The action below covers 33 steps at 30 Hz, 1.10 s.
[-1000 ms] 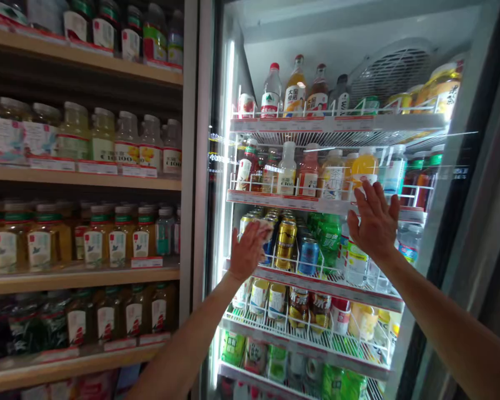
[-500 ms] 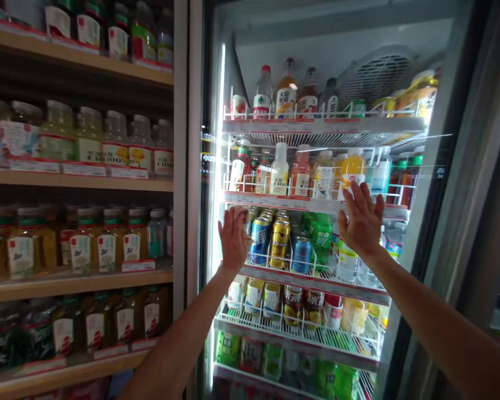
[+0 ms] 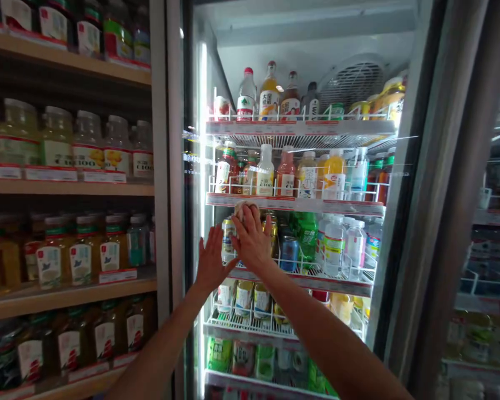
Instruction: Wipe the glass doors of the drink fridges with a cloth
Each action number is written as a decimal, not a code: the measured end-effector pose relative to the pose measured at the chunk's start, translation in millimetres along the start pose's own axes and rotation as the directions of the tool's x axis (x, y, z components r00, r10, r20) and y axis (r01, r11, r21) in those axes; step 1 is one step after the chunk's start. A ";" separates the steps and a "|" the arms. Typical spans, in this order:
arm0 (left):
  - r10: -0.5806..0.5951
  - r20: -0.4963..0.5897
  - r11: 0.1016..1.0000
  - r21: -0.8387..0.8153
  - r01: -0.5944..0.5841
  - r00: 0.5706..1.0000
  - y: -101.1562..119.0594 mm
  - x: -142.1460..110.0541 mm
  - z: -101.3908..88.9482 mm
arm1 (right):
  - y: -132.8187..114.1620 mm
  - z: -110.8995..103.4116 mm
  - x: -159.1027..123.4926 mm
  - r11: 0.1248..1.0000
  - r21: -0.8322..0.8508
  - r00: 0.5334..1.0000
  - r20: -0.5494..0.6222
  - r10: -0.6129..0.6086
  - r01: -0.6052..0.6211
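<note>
A crumpled pale cloth lies against the glass door of a lit drinks fridge. My right hand presses over the cloth, its fingers bent across it, and covers part of it. Just left of it and slightly lower, my left hand holds nothing; its fingers are spread, and it seems to rest flat on the glass near the light strip. Behind the hands, through the glass, are a gold can and a blue can.
Inside the fridge, wire shelves bear bottles and cans. At left, wooden shelves hold several rows of bottled drinks. The door's dark right frame runs upright, with another glass-fronted cabinet beyond it.
My right hand has moved left across the glass onto the cloth, which was under my left hand. My left hand has let go of it and shifted left and down. The view has turned right.
</note>
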State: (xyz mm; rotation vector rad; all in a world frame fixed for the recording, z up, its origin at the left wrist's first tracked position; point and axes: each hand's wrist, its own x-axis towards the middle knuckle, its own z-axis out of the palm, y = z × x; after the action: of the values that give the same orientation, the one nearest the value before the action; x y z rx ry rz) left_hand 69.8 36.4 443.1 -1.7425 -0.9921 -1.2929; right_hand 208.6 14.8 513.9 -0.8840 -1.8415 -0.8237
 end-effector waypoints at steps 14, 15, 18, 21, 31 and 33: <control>-0.183 -0.061 0.983 0.015 0.184 0.981 15.1 -19.5 12.9 | 153.2 -78.0 -127.9 0.885 -0.212 0.806 -0.537 0.249 -0.415; -0.183 -0.067 0.983 0.015 0.184 0.981 15.0 -19.7 14.1 | 138.9 -67.6 -130.1 0.912 -0.230 0.863 -0.461 0.206 -0.340; -0.183 -0.066 0.983 0.016 0.184 0.981 14.7 -19.3 14.0 | 103.2 -40.3 -136.0 0.961 -0.262 0.981 -0.191 0.033 -0.083; -0.185 -0.059 0.982 0.015 0.186 0.981 16.0 -19.2 12.9 | 121.1 -48.8 -152.3 0.943 -0.310 0.972 -0.230 0.046 -0.118; -0.247 -0.029 0.969 -0.034 0.246 0.968 22.0 -20.7 15.8 | 95.9 -35.6 -146.0 0.953 -0.204 0.946 -0.281 0.164 -0.226; -0.246 -0.025 0.969 -0.038 0.245 0.969 21.5 -21.2 12.7 | 76.4 -25.3 -143.6 0.977 -0.199 0.989 -0.134 0.057 -0.083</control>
State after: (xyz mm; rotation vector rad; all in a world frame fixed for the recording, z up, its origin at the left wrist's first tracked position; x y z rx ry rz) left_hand 90.0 35.2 417.4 -1.6603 -1.2051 -1.4941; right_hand 331.4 0.5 405.4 -0.9953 -1.6261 -1.0138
